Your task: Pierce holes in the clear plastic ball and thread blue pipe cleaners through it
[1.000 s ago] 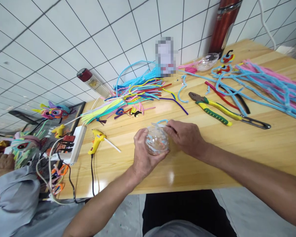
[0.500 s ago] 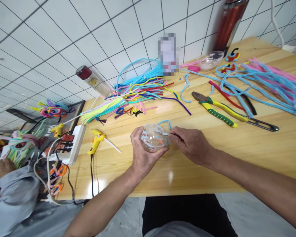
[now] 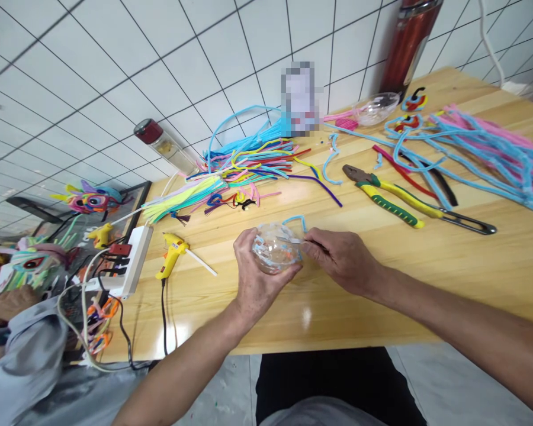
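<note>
Now | left fingers (image 3: pixel 245 239) clasp clear shell (image 3: pixel 275 253) | right fingers (image 3: pixel 316 238) pinch pale strip (image 3: pixel 291 241) | lower than one second ago

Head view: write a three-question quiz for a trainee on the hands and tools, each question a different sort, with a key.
1. Choose: what does the left hand hold?
A) a red flask
B) a clear rounded piece
C) a glass bottle
2. True or false: in the picture, the nearer glue gun lies between the power strip and that hand.
3. Fill in: the pliers have handles of yellow and ____.
Key: 1. B; 2. True; 3. green.
</note>
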Demonstrator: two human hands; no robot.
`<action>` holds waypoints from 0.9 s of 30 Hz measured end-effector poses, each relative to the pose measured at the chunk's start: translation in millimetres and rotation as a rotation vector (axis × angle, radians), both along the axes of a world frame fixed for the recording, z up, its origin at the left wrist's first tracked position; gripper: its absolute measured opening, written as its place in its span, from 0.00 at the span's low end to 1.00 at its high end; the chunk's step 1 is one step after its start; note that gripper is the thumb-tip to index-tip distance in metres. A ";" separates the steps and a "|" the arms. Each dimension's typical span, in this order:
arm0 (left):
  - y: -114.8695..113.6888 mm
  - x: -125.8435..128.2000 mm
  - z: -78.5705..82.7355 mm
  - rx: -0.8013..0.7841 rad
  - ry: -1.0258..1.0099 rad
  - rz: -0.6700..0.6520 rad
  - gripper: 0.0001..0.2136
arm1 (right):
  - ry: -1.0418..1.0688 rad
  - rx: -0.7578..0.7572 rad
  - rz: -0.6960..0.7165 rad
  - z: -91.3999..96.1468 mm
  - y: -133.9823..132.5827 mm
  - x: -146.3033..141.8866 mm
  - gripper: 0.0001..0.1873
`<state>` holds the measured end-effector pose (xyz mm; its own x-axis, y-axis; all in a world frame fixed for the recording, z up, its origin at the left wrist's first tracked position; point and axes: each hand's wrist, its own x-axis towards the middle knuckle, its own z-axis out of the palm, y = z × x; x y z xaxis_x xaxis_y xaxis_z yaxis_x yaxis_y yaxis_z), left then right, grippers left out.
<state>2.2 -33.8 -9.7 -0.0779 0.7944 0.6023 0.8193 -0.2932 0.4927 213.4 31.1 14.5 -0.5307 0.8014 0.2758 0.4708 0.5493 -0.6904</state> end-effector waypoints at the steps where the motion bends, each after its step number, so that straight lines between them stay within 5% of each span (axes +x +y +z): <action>1: 0.2 0.3 0.1 0.001 0.002 0.001 0.48 | -0.003 0.000 -0.005 -0.2 -0.2 -0.3 0.17; 17: 0.7 1.8 0.5 0.030 0.058 -0.005 0.48 | -0.008 0.066 -0.115 -0.2 -0.6 -9.7 0.16; 27: 1.9 -0.9 -5.1 -0.153 -0.246 0.053 0.47 | 0.062 0.053 0.005 1.4 3.6 4.9 0.17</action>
<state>1.2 -31.9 -14.7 -0.2510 0.8654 0.4337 0.6816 -0.1601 0.7140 218.3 34.8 15.9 -0.5152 0.7824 0.3500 0.4254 0.5879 -0.6881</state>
